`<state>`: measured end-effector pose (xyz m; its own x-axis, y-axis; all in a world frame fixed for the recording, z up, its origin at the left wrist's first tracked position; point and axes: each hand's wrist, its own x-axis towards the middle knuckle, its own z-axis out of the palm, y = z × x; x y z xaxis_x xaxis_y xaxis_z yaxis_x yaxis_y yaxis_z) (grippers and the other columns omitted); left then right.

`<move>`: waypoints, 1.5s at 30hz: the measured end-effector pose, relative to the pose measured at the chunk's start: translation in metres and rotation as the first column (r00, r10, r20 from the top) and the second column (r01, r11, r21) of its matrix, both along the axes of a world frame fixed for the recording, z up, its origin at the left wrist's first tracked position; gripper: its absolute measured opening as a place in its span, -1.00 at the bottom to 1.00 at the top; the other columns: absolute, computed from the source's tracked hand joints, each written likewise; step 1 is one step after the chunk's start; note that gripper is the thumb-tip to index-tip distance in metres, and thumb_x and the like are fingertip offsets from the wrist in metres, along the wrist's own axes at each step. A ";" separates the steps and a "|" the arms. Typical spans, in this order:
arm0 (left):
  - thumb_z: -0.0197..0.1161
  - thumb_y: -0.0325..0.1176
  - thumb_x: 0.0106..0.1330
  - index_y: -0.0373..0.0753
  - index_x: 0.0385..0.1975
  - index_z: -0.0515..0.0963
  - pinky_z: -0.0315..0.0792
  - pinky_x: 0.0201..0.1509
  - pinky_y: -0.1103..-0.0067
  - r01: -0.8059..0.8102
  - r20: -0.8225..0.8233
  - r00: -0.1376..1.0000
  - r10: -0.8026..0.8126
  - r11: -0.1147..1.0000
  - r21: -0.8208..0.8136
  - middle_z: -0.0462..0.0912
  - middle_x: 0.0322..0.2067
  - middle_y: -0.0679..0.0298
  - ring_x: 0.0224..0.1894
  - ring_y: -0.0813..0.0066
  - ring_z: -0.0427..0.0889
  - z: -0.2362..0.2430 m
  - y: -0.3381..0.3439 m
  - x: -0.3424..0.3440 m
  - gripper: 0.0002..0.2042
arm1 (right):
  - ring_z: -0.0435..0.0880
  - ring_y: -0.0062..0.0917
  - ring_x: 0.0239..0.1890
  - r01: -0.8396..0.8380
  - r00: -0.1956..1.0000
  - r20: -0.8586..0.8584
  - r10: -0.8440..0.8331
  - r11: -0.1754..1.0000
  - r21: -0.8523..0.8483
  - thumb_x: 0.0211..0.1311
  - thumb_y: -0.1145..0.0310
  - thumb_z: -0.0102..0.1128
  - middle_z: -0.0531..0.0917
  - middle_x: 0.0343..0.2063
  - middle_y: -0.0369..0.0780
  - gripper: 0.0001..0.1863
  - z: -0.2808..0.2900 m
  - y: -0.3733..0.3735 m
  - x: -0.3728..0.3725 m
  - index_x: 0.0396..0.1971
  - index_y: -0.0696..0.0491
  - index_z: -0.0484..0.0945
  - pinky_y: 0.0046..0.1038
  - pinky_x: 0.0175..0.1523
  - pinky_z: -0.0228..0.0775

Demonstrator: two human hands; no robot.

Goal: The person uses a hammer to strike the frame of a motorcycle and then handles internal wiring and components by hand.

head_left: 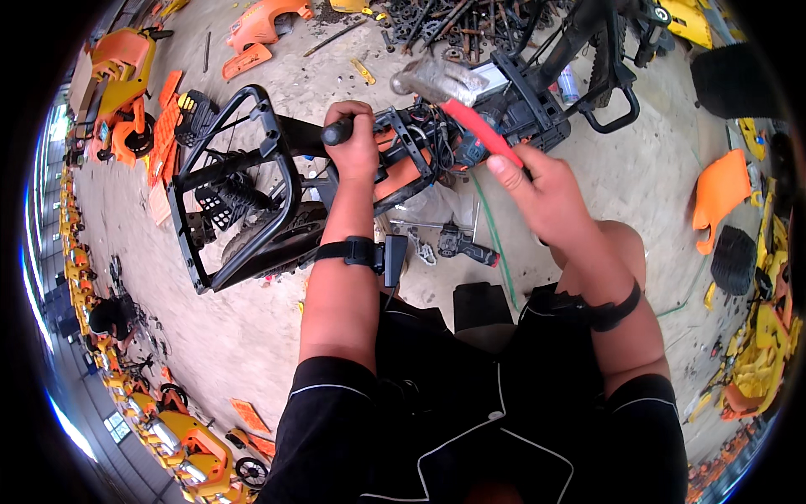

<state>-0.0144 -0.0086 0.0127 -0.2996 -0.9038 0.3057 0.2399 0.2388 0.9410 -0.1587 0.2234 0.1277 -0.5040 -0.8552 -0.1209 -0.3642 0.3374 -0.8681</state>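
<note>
My left hand (353, 143) is closed around a black cylindrical handle (336, 131) at the middle of the black scooter frame (267, 139); what the handle belongs to is hidden. My right hand (537, 185) grips the red handle of a hammer (462, 118), its metal head raised over the frame to the right of my left hand. Under the hammer are an orange panel (395, 168), bundled black cables (424, 134) and a blue-grey tool (470, 153). A cordless drill (466, 245) lies on the floor below the frame.
Orange and yellow body panels (718, 193) lie at both sides. A pile of metal parts (445, 29) is at the top, a spray can (567, 88) beside the frame. A green hose (504, 269) crosses the floor. Another person (113, 319) crouches at left among rows of scooters (189, 445).
</note>
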 end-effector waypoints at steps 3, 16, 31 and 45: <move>0.11 -0.62 0.12 -0.27 -0.47 0.45 0.43 -0.27 0.61 -0.042 0.061 0.997 0.038 0.997 0.065 0.56 -0.49 0.27 -0.42 0.57 0.51 0.000 0.004 0.003 -0.92 | 0.46 -0.24 -0.68 -0.079 0.997 -0.028 0.077 0.996 -0.049 0.28 -0.06 0.19 0.40 -0.75 -0.09 -0.51 0.012 -0.002 0.023 -0.46 0.15 0.50 -0.28 -0.52 0.28; 0.12 -0.60 0.18 -0.25 -0.48 0.46 0.35 -0.48 0.68 0.055 -0.088 0.995 -0.055 0.998 -0.005 0.54 -0.50 0.36 -0.50 0.69 0.47 -0.004 0.002 0.003 -0.93 | 0.57 -0.10 -0.61 -0.200 0.922 -0.352 0.159 0.977 -0.081 0.21 0.07 0.29 0.54 -0.69 -0.07 -0.59 0.018 -0.017 0.097 -0.49 0.12 0.42 -0.23 -0.54 0.38; 0.03 -0.67 0.13 -0.30 -0.49 0.40 0.39 -0.24 0.58 0.057 -0.010 0.998 -0.057 0.998 -0.014 0.53 -0.49 0.21 -0.41 0.53 0.45 0.003 0.008 0.002 -0.90 | 0.55 -0.26 -0.73 -0.267 0.885 -0.460 0.063 0.880 -0.393 0.18 -0.04 0.27 0.50 -0.79 -0.19 -0.54 0.031 -0.005 0.102 -0.58 0.07 0.43 -0.30 -0.63 0.38; 0.01 -0.70 0.07 -0.31 -0.44 0.43 0.41 -0.24 0.60 -0.012 0.013 1.000 0.012 1.000 -0.008 0.55 -0.47 0.17 -0.41 0.49 0.49 0.006 0.008 -0.001 -0.86 | 0.46 -0.41 -0.67 0.162 0.987 0.018 -0.161 0.983 -0.083 0.32 -0.04 0.16 0.52 -0.69 -0.18 -0.50 0.033 0.005 0.029 -0.44 0.18 0.52 -0.35 -0.51 0.31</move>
<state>-0.0150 -0.0007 0.0183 -0.2927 -0.9050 0.3087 0.2249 0.2486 0.9421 -0.1293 0.2288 0.1607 -0.6355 -0.7699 -0.0583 -0.3013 0.3168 -0.8994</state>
